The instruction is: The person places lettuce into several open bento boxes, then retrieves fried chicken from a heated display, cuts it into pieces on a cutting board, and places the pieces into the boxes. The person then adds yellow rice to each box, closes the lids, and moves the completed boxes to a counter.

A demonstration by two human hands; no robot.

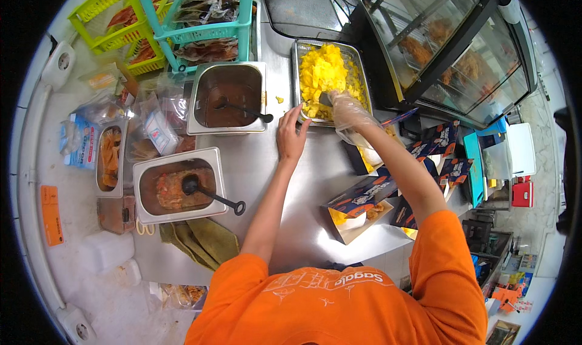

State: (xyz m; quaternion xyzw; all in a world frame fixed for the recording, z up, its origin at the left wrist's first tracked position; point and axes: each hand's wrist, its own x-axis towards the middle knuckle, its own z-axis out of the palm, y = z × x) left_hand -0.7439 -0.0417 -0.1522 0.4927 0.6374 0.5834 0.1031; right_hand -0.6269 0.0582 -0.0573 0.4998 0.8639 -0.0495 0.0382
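A metal tray (296, 79) holds a heap of yellow scrambled egg (323, 67). At its near right part is my right hand (349, 111) in a clear plastic glove, closed on a dark flat tool (325, 99) whose far end is in the egg. Bare and with fingers spread, my left hand (292, 136) touches the tray's near left corner and the steel table (254, 163). Printed cardboard food boxes (359, 199) stand to the right, the nearest holding yellow egg, white rice and a fried piece. Another box (357, 156) with egg and rice lies partly under my right forearm.
Left of my arms stand two steel containers of sauce, one brown (193, 99) and one reddish (141, 181), each with a black ladle. Turquoise (204, 32) and lime baskets (107, 38) rise behind. A glass display case (436, 54) borders the right back; a green cloth (200, 242) lies near left.
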